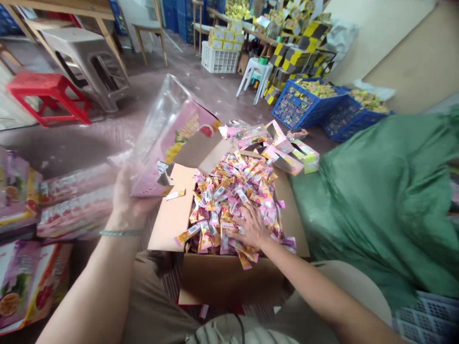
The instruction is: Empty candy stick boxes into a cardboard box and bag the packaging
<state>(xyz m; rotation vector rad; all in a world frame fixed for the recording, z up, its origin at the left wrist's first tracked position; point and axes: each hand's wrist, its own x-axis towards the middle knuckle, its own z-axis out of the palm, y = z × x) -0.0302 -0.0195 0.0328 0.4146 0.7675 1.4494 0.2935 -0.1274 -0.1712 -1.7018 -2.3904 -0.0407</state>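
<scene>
My left hand point(125, 198), a band on its wrist, grips the lower left edge of a pink printed carton point(188, 122) with clear plastic on its far side. The carton is tilted, and its cut-out opening faces the pile; my fingers are partly hidden behind it. In front of me a brown cardboard box point(233, 274) is heaped to the brim with small pink and orange wrapped packets point(229, 191). My right hand point(251, 227) lies on the heap, its fingers spread. One loose packet point(175, 194) rests on the box's left flap point(172, 220).
Opened pink cartons point(278, 143) lie beyond the box. Printed packages point(21, 282) are stacked at left. A green cloth point(376, 191) covers something at right. Blue crates point(301, 105), a red stool point(48, 93) and a white stool point(256, 76) stand farther off.
</scene>
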